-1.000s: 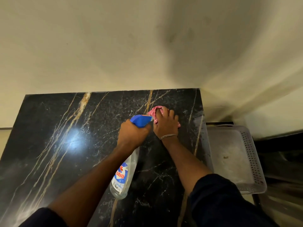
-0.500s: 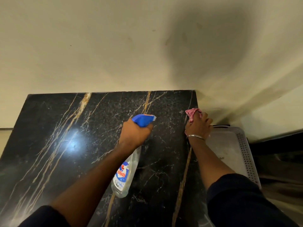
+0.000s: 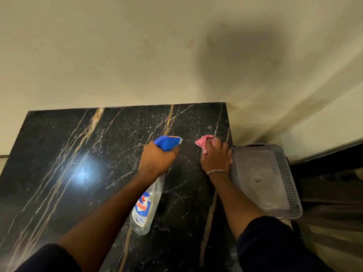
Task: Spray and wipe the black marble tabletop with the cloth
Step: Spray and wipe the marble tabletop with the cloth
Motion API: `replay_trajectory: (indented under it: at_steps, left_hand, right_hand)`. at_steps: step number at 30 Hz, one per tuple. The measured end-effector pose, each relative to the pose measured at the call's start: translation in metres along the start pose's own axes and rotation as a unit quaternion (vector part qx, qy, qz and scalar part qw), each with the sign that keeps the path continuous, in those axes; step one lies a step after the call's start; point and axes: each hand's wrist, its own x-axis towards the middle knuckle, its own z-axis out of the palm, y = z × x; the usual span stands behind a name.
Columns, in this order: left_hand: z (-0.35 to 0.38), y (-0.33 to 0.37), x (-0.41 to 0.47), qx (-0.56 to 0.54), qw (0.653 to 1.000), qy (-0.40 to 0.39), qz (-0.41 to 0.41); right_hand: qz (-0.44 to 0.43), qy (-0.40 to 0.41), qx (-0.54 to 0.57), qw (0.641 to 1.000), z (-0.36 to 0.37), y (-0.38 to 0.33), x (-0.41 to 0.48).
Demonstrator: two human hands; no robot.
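The black marble tabletop (image 3: 82,154) with gold and white veins fills the lower left of the head view. My left hand (image 3: 157,160) grips a clear spray bottle (image 3: 146,209) with a blue trigger head, held above the marble with the nozzle pointing toward the far right. My right hand (image 3: 215,159) presses a crumpled pink cloth (image 3: 204,142) flat on the marble near the right edge; most of the cloth is hidden under the fingers.
A grey perforated plastic basket (image 3: 288,183) sits just past the table's right edge, touching my right hand's side. A cream wall (image 3: 137,55) runs along the far edge. A bright light reflection shows on the marble at left.
My right hand swept the cloth right to the table's edge, then came back a little to the left. The left hand with the bottle stayed almost still.
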Motion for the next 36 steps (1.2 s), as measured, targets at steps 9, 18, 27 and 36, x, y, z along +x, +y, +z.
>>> replay_trajectory:
  at_steps: [9,18,27,36]
  left_hand:
    - [0.001,-0.002,-0.014,-0.004,1.000,0.003,0.002]
    - [0.004,-0.001,-0.026,-0.016,1.000,0.010,0.000]
    - [0.010,-0.012,-0.038,0.004,0.999,0.024,-0.021]
    - [0.018,-0.009,-0.055,-0.016,1.000,0.001,-0.013]
  right_hand:
    - [0.148,0.025,0.033,0.988,-0.006,0.051,-0.011]
    - [0.006,0.005,-0.011,1.000,0.006,-0.031,-0.061]
    - [-0.046,0.006,-0.028,0.999,0.004,-0.009,-0.070]
    - [0.118,0.001,0.024,0.993,-0.003,0.067,-0.059]
